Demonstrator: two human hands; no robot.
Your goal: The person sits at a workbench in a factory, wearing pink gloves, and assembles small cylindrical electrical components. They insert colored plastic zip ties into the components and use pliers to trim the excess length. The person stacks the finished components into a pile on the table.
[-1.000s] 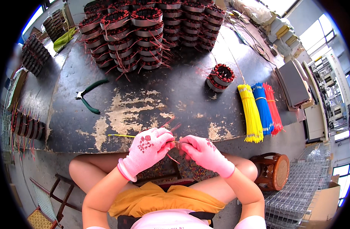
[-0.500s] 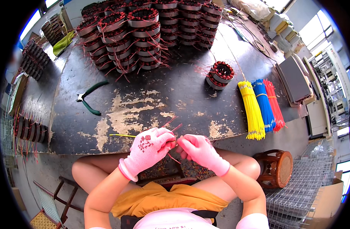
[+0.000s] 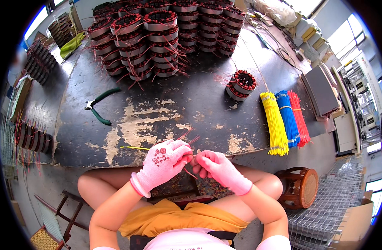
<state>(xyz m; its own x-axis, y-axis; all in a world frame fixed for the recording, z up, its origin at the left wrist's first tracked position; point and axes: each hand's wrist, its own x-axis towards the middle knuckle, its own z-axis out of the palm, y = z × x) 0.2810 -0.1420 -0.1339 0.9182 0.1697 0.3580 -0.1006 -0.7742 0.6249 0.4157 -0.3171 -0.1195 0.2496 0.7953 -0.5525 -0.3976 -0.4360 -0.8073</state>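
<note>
Both my hands wear pink gloves and meet at the table's front edge. My left hand [image 3: 164,162], palm down, is closed on thin red wires [image 3: 188,135] that stick out past its fingers. From behind its far side a yellow wire [image 3: 134,147] points left over the table. What else lies under this hand is hidden. Just to the right, my right hand [image 3: 216,166] pinches the end of a thin wire [image 3: 194,155] stretched across the short gap between the hands. Another red wire end [image 3: 190,173] hangs below the fingers.
Green-handled pliers [image 3: 101,106] lie on the worn black table [image 3: 191,104]. Tall stacks of wound stators [image 3: 161,46] stand at the back, and a short stator stack [image 3: 242,85] nearer right. Yellow [image 3: 275,125], blue [image 3: 288,118] and red [image 3: 298,118] wire bundles lie at the right edge.
My right hand has drawn slightly right and down, widening the gap to the left hand, with the thin wire showing between them. My left hand keeps its grip almost in place.
</note>
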